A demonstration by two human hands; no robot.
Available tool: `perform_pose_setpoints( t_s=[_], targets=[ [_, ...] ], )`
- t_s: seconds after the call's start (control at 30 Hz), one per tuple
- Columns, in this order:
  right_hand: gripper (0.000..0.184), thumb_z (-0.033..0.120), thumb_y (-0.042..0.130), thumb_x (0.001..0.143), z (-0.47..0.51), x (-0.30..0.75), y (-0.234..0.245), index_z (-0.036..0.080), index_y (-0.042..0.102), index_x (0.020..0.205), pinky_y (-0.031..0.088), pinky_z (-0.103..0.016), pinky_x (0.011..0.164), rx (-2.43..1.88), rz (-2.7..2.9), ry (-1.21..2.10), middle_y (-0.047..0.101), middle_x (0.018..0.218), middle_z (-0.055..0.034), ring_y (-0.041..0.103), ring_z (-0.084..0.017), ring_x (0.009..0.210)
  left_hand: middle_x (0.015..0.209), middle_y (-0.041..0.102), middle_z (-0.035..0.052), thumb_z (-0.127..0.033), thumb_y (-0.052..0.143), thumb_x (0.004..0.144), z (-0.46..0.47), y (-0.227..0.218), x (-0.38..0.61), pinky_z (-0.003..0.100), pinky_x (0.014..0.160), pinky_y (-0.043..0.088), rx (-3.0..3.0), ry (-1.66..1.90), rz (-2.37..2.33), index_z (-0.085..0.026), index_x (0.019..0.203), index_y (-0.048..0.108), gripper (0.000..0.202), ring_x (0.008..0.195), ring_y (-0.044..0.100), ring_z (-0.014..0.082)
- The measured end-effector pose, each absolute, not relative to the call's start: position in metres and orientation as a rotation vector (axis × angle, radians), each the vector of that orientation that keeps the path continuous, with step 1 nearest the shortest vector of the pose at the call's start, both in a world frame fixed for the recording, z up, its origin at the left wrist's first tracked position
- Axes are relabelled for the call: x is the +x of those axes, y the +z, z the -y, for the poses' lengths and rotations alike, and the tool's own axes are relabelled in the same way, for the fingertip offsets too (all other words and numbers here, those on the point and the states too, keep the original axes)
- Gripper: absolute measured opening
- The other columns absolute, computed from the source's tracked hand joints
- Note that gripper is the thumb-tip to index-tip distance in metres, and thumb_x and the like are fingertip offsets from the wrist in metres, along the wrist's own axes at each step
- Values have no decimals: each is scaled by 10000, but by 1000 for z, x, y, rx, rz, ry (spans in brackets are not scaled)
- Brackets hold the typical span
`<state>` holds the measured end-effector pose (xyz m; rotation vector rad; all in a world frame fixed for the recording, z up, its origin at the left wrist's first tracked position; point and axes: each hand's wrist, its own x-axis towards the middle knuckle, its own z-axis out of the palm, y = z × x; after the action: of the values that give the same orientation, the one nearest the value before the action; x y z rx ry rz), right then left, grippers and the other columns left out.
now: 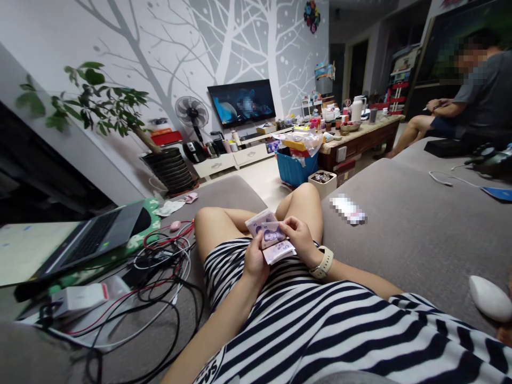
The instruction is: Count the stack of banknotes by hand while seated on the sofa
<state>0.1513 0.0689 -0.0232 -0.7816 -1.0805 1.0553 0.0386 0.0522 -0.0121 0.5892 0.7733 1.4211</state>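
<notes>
Our left hand (255,261) grasps a stack of renminbi banknotes (267,230), fingers curled beneath; our right hand (296,240) pinches the stack's upper edge, fingers closed

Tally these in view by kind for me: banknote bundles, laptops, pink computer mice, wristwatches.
Bundle of yuan banknotes: 1
Laptop: 1
Pink computer mice: 2
Wristwatch: 1
Total: 5
</notes>
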Motion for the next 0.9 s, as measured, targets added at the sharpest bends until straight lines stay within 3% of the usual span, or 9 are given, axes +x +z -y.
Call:
perform_pose_setpoints(
  t_s=[0.17,0.6,0.9],
  targets=[
    [288,432,645,739,-66,152,-22,185,520,660,331,-239,536,-734,1123,1013,464,582,45,404,-106,561,887,731,113,-277,485,865,-54,-12,40,359,811,537,552,1433,-735,-79,990,656,290,804,694,223],
    [268,436,647,753,-64,151,-22,173,594,754,363,-244,553,-660,1135,1078,528,633,28,446,-112,578,802,724,98,-250,476,839,-56,-14,39,308,722,542,602,1444,-776,-81,913,656,257,703,682,189],
    [296,465,642,754,-63,152,-22,177,574,739,351,-241,538,-671,1128,1073,512,623,29,426,-110,570,818,723,102,-294,494,836,-57,-17,38,342,726,540,602,1441,-775,-84,973,648,294,715,685,212]
  ],
)
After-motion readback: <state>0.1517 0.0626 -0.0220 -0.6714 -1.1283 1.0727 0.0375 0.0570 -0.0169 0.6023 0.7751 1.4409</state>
